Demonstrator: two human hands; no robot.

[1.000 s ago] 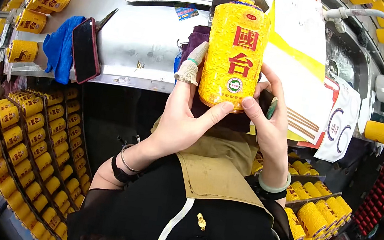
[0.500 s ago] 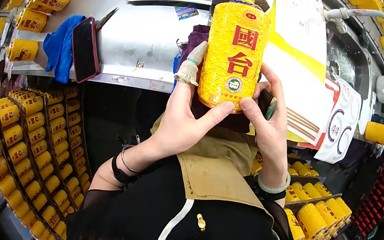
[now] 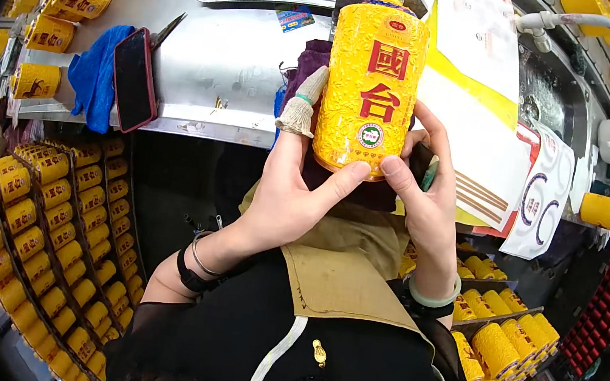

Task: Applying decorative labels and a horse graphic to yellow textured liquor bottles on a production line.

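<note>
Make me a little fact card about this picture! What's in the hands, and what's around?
Bottle: yellow with red marks, neck pointing away from the person, no cap on it
Left hand: holds the bottle's left side, pale finger cover on
Right hand: holds the bottle's right side, thumb near the base
Phone: dark screen, by a blue cloth
Lower left: rows of yellow containers

The wearer's two hands [image 3: 290, 202], one held yellow bottle [image 3: 373, 85], one smartphone [image 3: 135, 82], one blue cloth [image 3: 98, 74], one curved tap [image 3: 601, 26] and dozens of racked yellow bottles [image 3: 30, 242] appear.
</note>
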